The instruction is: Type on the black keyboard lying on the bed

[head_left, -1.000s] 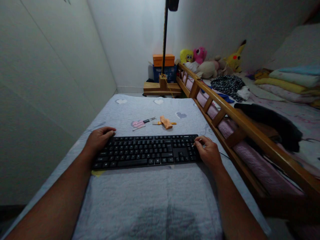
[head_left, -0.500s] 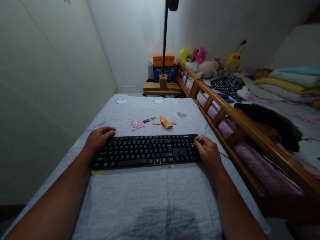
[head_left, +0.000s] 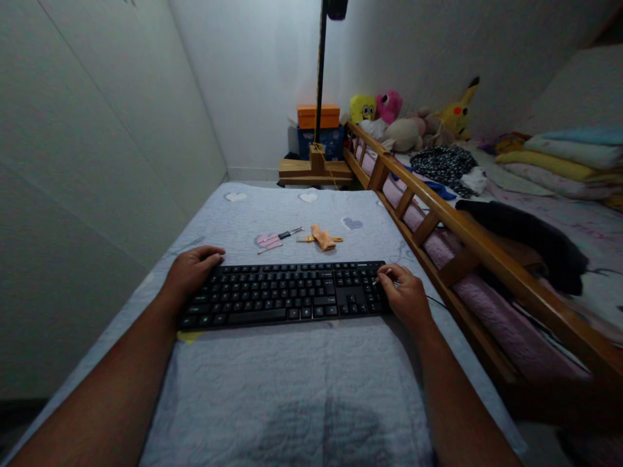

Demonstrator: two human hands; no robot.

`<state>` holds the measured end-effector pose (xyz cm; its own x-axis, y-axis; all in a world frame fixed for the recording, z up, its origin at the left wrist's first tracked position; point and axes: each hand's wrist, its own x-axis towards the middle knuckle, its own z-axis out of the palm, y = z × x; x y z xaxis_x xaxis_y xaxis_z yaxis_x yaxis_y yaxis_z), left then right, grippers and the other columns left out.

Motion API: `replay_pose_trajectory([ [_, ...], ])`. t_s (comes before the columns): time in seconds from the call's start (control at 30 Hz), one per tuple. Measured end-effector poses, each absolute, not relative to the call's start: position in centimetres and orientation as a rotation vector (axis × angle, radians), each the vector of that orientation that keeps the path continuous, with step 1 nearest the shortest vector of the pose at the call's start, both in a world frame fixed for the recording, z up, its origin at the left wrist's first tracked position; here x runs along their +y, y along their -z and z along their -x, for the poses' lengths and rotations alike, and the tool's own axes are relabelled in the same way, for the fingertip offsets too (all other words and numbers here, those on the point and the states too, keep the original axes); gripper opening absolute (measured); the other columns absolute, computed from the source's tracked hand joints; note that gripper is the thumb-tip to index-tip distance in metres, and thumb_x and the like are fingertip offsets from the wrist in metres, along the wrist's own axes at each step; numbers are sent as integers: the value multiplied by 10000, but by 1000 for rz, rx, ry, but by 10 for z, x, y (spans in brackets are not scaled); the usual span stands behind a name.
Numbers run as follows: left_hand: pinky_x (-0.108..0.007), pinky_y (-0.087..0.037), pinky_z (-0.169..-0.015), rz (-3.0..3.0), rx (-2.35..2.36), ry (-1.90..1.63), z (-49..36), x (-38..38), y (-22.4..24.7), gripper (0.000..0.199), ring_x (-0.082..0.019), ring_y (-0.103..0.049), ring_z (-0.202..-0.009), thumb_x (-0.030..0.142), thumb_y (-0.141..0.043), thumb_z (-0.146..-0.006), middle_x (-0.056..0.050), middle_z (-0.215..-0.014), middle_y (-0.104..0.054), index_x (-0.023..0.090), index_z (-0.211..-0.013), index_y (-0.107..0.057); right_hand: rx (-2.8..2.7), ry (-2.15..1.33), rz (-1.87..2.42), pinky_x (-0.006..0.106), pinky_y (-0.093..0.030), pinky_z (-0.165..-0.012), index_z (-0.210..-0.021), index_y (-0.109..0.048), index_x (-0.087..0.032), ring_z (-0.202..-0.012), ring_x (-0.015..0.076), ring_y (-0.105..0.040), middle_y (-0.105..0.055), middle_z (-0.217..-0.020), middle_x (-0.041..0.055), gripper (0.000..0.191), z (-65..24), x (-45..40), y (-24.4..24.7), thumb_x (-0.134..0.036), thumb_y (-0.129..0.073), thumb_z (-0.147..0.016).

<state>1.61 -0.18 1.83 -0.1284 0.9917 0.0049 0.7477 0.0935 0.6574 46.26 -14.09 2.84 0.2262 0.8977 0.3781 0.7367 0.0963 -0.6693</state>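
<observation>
A black keyboard point(head_left: 277, 295) lies on the pale quilted cloth point(head_left: 272, 383). My left hand point(head_left: 192, 271) rests on its left end, fingers closed round the upper left corner. At the right end, my right hand point(head_left: 403, 292) pinches a thin white stick, like a cotton swab point(head_left: 382, 277), with its tip over the number keys. Behind the keyboard lie a black-handled tool point(head_left: 287, 235), a thin white swab point(head_left: 270, 248) on a pink patch, and a yellow-handled brush point(head_left: 306, 239) partly under a folded orange cloth point(head_left: 323, 238).
A wooden bed rail point(head_left: 438, 214) runs along the right side. Beyond it are plush toys point(head_left: 403, 134), clothes and folded blankets point(head_left: 559, 159). At the back stand a wooden stand base point(head_left: 316, 170) with a black pole and an orange box point(head_left: 318, 117). A cable leaves the keyboard's right side.
</observation>
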Motion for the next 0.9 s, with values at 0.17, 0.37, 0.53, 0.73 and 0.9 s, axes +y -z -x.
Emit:
replay_pose_trajectory([
  [0.17, -389, -485, -1022, -1727, 1926, -734, -15, -1, -18, 527, -295, -681, -1069, 500, -553, -709, -100, -1127, -785, 158, -1044, -774, -1553, -261, 1671, 374, -475, -794, -834, -671, -240, -832, 265, -667, -706, -798, 56, 179, -462, -141, -31, -353, -539, -874],
  [0.37, -391, -490, -1020, -1726, 1926, -735, -15, -1, -16, 519, -289, -687, -1040, 508, -563, -710, -88, -1116, -785, 165, -1041, -770, -1545, -262, 1670, 371, -479, -797, -832, -668, -242, -835, 263, -669, -710, -795, 56, 169, -462, -141, -31, -351, -546, -874],
  [0.53, -376, -485, -1035, -1725, 1923, -745, -15, -2, -16, 509, -279, -690, -1048, 500, -567, -720, -88, -1132, -785, 165, -1047, -769, -1541, -270, 1673, 378, -480, -815, -837, -670, -240, -848, 267, -672, -714, -807, 59, 177, -462, -141, -31, -355, -541, -874],
  [0.73, -387, -489, -1039, -1735, 1912, -740, -15, -3, -19, 483, -290, -695, -1066, 481, -572, -736, -91, -1148, -790, 173, -1049, -775, -1545, -282, 1672, 374, -480, -807, -837, -665, -245, -844, 265, -673, -728, -814, 56, 163, -461, -142, -33, -346, -543, -875],
  [0.9, -382, -495, -1029, -1732, 1925, -747, -15, -1, -18, 457, -288, -699, -1052, 477, -584, -724, -79, -1111, -796, 181, -1012, -780, -1548, -291, 1678, 362, -479, -791, -829, -666, -243, -830, 258, -675, -730, -804, 51, 167, -461, -143, -34, -346, -545, -881],
])
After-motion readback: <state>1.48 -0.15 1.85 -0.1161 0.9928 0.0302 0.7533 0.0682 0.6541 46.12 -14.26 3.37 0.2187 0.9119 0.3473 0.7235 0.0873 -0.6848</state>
